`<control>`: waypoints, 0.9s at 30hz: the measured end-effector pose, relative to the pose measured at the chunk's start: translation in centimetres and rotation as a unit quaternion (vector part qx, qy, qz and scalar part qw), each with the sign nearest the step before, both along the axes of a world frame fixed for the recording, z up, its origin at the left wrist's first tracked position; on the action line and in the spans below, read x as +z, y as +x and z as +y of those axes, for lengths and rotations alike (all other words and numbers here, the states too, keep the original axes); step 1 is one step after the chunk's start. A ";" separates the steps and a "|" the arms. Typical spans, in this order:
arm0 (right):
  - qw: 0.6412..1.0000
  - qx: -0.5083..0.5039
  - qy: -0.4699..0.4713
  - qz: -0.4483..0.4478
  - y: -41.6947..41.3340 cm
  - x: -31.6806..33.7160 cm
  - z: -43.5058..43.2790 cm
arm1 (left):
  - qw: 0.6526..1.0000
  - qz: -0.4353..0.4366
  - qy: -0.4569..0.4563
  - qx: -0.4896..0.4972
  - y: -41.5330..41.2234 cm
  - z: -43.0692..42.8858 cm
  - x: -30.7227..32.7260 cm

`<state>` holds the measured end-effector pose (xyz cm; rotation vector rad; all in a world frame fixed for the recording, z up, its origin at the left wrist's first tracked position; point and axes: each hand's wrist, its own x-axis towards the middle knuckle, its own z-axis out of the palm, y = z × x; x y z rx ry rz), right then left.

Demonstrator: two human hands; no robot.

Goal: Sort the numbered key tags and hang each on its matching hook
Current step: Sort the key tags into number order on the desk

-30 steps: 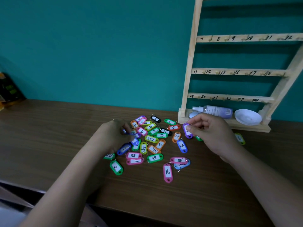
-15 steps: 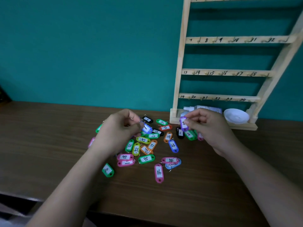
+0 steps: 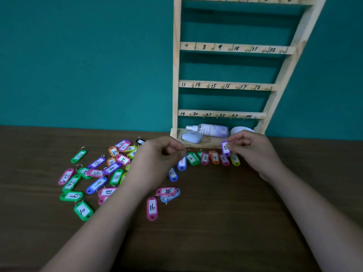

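Numbered key tags: coloured plastic ovals with white handwritten labels and metal split rings. A loose pile [image 3: 102,171] lies flat on the table, left of the rack; pink tag 16 [image 3: 152,208] lies apart at its near edge. Tags 2 [image 3: 192,158], 3 [image 3: 205,158], 4 [image 3: 214,158], 5 [image 3: 224,159] and 6 [image 3: 235,159] lie side by side before the rack base. A purple tag [image 3: 225,148] is held tilted above them. The wooden hook rack [image 3: 227,49] stands upright, its numbered rails carrying no tags.
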<state>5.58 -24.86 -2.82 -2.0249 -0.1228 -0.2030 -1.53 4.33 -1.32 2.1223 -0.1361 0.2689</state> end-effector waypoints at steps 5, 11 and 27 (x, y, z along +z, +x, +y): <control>0.998 -0.008 -0.058 0.006 0.2 -0.1 -0.6 | 0.998 0.026 0.049 -0.004 0.4 -1.4 -0.4; 0.997 -0.009 -0.076 0.024 0.2 0.0 -0.7 | 0.993 0.038 0.108 -0.002 0.6 -2.1 -0.8; 0.988 -0.025 -0.150 0.007 0.2 -0.3 -0.4 | 0.989 0.046 0.141 0.006 1.1 -1.3 -1.2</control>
